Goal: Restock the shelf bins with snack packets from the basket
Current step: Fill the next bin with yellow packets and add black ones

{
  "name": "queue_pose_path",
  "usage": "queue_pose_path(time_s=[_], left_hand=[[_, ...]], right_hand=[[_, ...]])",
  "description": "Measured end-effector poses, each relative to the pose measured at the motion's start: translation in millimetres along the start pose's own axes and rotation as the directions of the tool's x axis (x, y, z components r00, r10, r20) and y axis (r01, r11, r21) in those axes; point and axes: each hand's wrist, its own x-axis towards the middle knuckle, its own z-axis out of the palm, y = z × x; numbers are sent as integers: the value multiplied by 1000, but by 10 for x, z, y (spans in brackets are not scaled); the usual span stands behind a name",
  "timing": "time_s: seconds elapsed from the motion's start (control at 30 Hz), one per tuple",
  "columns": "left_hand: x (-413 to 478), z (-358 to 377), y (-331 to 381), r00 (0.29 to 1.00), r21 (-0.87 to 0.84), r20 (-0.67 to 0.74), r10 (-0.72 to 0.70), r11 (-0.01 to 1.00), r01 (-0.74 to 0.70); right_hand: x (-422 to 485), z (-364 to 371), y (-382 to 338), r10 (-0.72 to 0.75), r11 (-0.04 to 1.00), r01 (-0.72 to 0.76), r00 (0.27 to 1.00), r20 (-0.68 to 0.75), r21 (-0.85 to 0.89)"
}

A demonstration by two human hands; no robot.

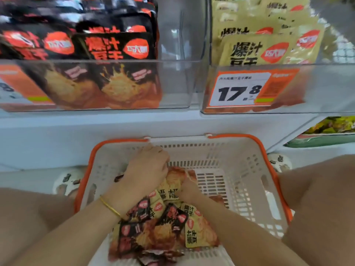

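A white basket with an orange rim point(249, 169) sits on the floor between my knees. Inside it lies a pile of snack packets point(163, 231), some black and some beige. My left hand point(148, 167) reaches down into the far end of the pile, fingers curled over beige packets. My right hand point(187, 189) is lower in the pile and grips a beige packet point(173, 191); its fingers are mostly hidden. Above, a clear bin point(178, 83) holds black packets point(115, 47) and another clear bin point(326, 89) holds beige packets point(255, 50).
A white shelf edge point(134, 127) runs just beyond the basket. A price tag reading 17.8 point(240, 91) hangs on the right bin. The black-packet bin has a gap at its right side. My shoes point(67, 181) flank the basket. Green packages point(326, 135) lie lower right.
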Motion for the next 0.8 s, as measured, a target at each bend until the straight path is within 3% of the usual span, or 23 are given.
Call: queue_pose_path(time_s=[0.17, 0.27, 0.37, 0.47, 0.57, 0.67, 0.73, 0.8], left_hand=[[-63, 10, -69, 996, -9, 42, -80, 997, 81], [-45, -6, -55, 990, -4, 89, -108, 994, 109], [17, -36, 23, 991, -24, 115, -68, 997, 71], [83, -115, 157, 987, -57, 157, 43, 998, -34], [76, -320, 366, 960, -229, 269, 78, 973, -15], [85, -642, 585, 978, -393, 175, 117, 919, -40], [121, -923, 746, 993, -476, 36, 110, 876, -79], [152, -1214, 954, 991, -565, -89, 96, 815, -130]], right_hand=[[92, 150, -84, 131, 963, -130, 991, 10, 237], [20, 41, -130, 155, 958, -137, 987, -51, 252], [-231, -292, -212, -21, 999, 28, 986, -166, 38], [-649, -819, -371, -222, 969, 203, 965, -137, -141], [-1155, -1339, -494, -360, 924, 323, 916, -176, -205], [-1694, -1731, -489, -456, 885, 457, 813, -363, -89], [-1977, -1937, -390, -374, 825, 543, 733, -568, 157], [-2205, -2097, -244, -206, 592, 640, 708, -676, 490]])
